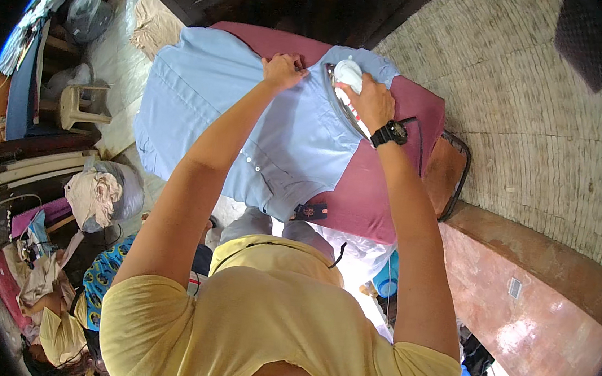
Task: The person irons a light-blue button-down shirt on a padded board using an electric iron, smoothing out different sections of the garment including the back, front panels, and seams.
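A light blue shirt [264, 119] is spread flat over a maroon-covered ironing board [380, 196], its collar end toward the far edge and its button placket running toward the near side; a small dark label [311, 211] is seen at the shirt's near hem; the left hand [282, 70] is pressed down on the fabric near the far edge, its fingers [291, 62] curled inward and bunched against the cloth, so that a fold of the shirt appears to be pinned or pinched under them; the right hand [373, 102], on whose wrist a black watch [391, 133] is worn, is wrapped around the handle of a white iron [347, 84], the fingers clenched fully about it; the iron's metal soleplate is laid against the shirt just beside the left hand; a pale plastic stool [77, 105] is seen well apart on the left
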Tool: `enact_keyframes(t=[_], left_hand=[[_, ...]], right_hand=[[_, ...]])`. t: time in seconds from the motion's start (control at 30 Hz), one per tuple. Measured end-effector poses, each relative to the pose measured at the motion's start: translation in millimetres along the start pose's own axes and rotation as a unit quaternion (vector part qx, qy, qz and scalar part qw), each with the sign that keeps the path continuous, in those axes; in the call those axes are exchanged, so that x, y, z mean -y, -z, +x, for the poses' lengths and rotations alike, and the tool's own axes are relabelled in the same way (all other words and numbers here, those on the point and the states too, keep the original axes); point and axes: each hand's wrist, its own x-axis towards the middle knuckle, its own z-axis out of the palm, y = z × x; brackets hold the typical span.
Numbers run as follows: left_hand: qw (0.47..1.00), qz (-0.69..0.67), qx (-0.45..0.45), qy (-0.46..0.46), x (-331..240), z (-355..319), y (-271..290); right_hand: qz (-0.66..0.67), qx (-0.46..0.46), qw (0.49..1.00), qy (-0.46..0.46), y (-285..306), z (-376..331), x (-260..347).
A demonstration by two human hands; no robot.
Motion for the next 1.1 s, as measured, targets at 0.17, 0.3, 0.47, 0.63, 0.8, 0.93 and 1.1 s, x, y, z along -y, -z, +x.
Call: enact_keyframes(t=[0.17,0.3,0.47,0.63,0.8,0.93,1.1], left_hand=[[0.997,-0.044,0.051,0.036,2,4,6],[0.995,-0.067,0.064,0.046,4,4,4],[0.996,-0.063,0.049,0.041,10,8,-5],[0.996,-0.066,0.057,0.037,18,13,-6],[0.996,-0.071,0.058,-0.01,23,11,-1],[0.992,-0.094,0.081,-0.031,28,15,-3],[0.979,-0.175,0.078,-0.065,38,18,-5]], right_hand=[[0.002,-0.049,0.998,0.05,-15,29,1],[0.017,-0.047,0.999,0.002,-15,48,11],[0.015,-0.023,0.998,0.063,-11,54,20],[0.05,0.011,0.995,0.082,-15,38,7],[0.069,0.069,0.989,0.107,1,-17,-36],[0.037,0.085,0.981,0.169,27,-42,-53],[0.023,0.051,0.989,0.133,10,-22,-30]])
